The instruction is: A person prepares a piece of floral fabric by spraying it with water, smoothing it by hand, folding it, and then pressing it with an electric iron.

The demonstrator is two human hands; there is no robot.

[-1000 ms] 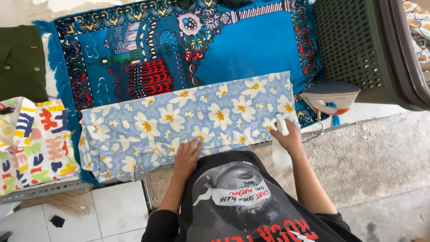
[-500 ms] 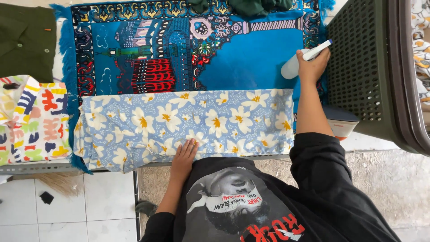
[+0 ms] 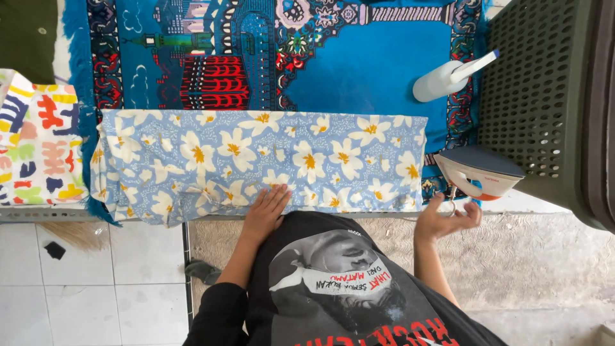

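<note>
A folded light-blue cloth with white and yellow flowers (image 3: 256,160) lies across a blue patterned rug (image 3: 359,70). My left hand (image 3: 264,213) rests flat on the cloth's near edge, fingers together. My right hand (image 3: 445,221) hovers palm up just below a white and orange iron (image 3: 479,172), which stands at the cloth's right end; the hand holds nothing. A white spray bottle (image 3: 445,78) lies on the rug beyond the iron.
A dark green perforated plastic basket (image 3: 544,102) stands at the right. A colourful patterned cloth (image 3: 35,144) lies at the left, a dark green garment (image 3: 25,35) at the top left. White floor tiles (image 3: 77,288) show below.
My right hand has set down the spray bottle on the rug and come back to beside the iron. My left hand has stayed on the cloth.
</note>
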